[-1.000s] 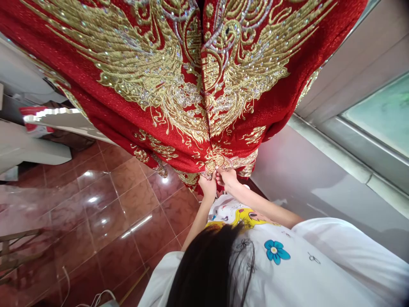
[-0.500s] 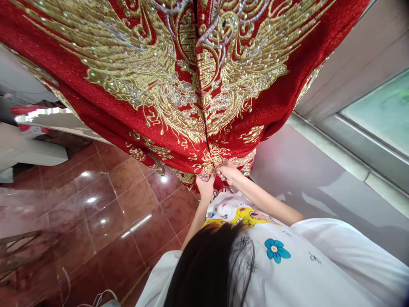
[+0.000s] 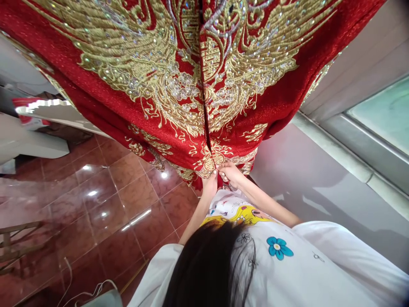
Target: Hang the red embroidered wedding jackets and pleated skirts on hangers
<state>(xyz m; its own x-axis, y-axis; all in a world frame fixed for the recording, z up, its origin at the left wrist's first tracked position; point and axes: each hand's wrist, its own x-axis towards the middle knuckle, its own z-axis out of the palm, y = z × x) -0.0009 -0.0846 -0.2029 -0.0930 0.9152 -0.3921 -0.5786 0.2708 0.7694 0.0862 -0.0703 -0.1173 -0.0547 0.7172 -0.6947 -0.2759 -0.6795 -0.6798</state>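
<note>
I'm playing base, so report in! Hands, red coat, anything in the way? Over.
Left hand, right hand: pinching coat low, close together. Coat: hanging, narrow slit above hands. Hair: below, clear of hands.

Both arms reach forward from the body and converge, bringing the hands close together at the middle of the head view; the left forearm (image 3: 195, 214) slants up and inward, and its wrist leads almost straight into the left hand (image 3: 209, 184), which is closed, thumb extended upward, most of its fingers hidden; the right forearm (image 3: 266, 202) crosses inward at a flatter slant; the right hand (image 3: 231, 174) bends its fingers toward the left thumb, fingertips gathered in a pinch; whether the two hands touch is unclear.
</note>
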